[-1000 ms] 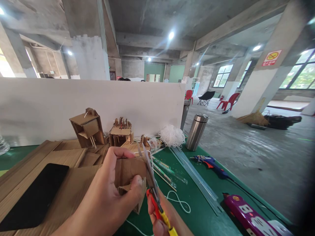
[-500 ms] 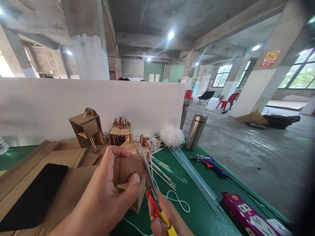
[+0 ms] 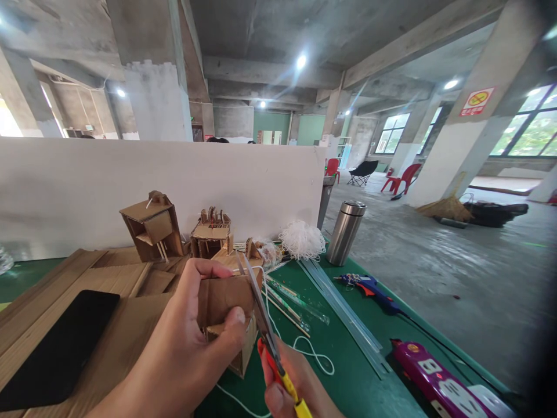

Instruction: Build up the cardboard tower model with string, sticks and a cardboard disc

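Note:
My left hand (image 3: 204, 331) is closed around a small cardboard piece (image 3: 224, 293), thumb in front and fingers behind. In my right hand (image 3: 291, 377) is a pair of scissors (image 3: 265, 316) with red and yellow handles, its blades pointing up and slightly parted at the tips. The blades lie along the right edge of the cardboard piece. A white string (image 3: 270, 299) runs over the top of the piece behind the blades, then loops down onto the table. Below the left hand shows part of a cardboard box (image 3: 244, 351), mostly hidden by the fingers.
Cardboard sheets and a black phone (image 3: 61, 348) lie at left. Cardboard models (image 3: 152, 229) stand by the white partition (image 3: 174, 180). On the right are a steel bottle (image 3: 347, 234), glue sticks (image 3: 343, 316), a glue gun (image 3: 369, 290), and a purple power strip (image 3: 435, 371).
Both hands keep almost the same pose, with the scissors still at the cardboard edge. The whole view has shifted very slightly.

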Demonstrator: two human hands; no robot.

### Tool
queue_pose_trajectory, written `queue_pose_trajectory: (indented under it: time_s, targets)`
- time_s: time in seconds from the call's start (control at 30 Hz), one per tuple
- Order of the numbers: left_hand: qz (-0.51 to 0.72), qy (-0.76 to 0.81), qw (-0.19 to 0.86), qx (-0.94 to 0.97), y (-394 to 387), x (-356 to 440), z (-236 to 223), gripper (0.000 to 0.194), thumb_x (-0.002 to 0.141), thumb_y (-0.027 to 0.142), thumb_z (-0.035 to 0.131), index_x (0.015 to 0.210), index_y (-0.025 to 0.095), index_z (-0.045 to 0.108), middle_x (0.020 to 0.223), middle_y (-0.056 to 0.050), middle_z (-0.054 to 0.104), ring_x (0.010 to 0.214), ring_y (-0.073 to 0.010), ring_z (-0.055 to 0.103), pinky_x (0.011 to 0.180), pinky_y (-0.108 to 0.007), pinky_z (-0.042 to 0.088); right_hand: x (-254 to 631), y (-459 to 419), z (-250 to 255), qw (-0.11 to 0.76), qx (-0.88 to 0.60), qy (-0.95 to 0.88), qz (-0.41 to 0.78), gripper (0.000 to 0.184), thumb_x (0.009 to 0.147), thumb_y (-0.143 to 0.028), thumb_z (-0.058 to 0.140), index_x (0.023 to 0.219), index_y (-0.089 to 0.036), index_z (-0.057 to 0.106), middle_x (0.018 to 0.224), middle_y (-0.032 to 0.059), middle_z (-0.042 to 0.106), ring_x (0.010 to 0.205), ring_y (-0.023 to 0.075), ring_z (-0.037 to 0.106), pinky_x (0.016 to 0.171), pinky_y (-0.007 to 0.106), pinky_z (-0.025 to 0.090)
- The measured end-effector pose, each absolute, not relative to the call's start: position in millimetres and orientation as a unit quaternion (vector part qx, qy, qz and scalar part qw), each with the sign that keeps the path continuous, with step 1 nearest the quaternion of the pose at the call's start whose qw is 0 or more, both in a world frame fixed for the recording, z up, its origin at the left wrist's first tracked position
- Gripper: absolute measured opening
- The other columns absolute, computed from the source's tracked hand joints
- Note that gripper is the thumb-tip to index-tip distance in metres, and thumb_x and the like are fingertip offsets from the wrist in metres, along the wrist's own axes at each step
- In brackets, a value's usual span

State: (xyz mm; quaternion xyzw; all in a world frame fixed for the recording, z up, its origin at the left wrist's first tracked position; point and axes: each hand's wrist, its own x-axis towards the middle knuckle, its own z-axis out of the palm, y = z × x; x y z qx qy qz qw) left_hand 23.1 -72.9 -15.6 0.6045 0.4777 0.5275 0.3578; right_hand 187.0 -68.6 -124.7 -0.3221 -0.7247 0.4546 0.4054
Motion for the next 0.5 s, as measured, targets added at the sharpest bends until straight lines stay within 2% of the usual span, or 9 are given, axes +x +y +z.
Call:
queue_pose_trajectory:
  time_s: [0.1, 0.2, 0.4, 0.5]
  targets:
    - [0.514, 0.488, 0.350, 0.613, -72.8, 22.0, -14.4, 0.028, 0.077, 0.032, 0.062, 0.098, 0.026, 0.045, 0.070, 0.005, 0.056, 0.061, -0.0155, 0.059, 0.047, -0.020, 0.045, 182.7, -67.0, -125.8, 0.436, -0.310, -0.724, 0.436, 0.050, 0.087, -0.071, 0.044, 0.083, -0.022, 0.052, 0.069, -0.0025, 0.037, 0.061, 0.0139, 0.035, 0.063, 0.030, 0.044]
    - [0.513, 0.490, 0.339, 0.618, -72.5, 20.7, -13.8, 0.028, 0.077, 0.032, 0.063, 0.097, 0.027, 0.045, 0.074, 0.004, 0.059, 0.063, -0.0157, 0.059, 0.050, -0.021, 0.047, 181.3, -64.6, -125.9, 0.436, -0.298, -0.732, 0.430, 0.051, 0.087, -0.073, 0.042, 0.084, -0.022, 0.051, 0.066, -0.0036, 0.035, 0.059, 0.0131, 0.033, 0.059, 0.027, 0.042]
    - [0.502, 0.491, 0.348, 0.621, -73.1, 20.1, -10.9, 0.028, 0.077, 0.034, 0.062, 0.097, 0.027, 0.044, 0.075, 0.003, 0.062, 0.068, -0.0188, 0.063, 0.052, -0.023, 0.048, 182.8, -62.0, -122.3, 0.443, -0.300, -0.749, 0.391, 0.048, 0.090, -0.069, 0.040, 0.082, -0.022, 0.047, 0.063, -0.0054, 0.035, 0.052, 0.0096, 0.027, 0.045, 0.023, 0.025]
    - [0.497, 0.495, 0.348, 0.622, -73.4, 19.7, -9.9, 0.028, 0.077, 0.035, 0.062, 0.097, 0.027, 0.044, 0.072, 0.003, 0.060, 0.067, -0.0194, 0.063, 0.052, -0.024, 0.048, 182.4, -62.4, -120.9, 0.430, -0.300, -0.752, 0.400, 0.048, 0.090, -0.069, 0.040, 0.079, -0.021, 0.043, 0.062, -0.0064, 0.034, 0.049, 0.0080, 0.025, 0.042, 0.022, 0.021]
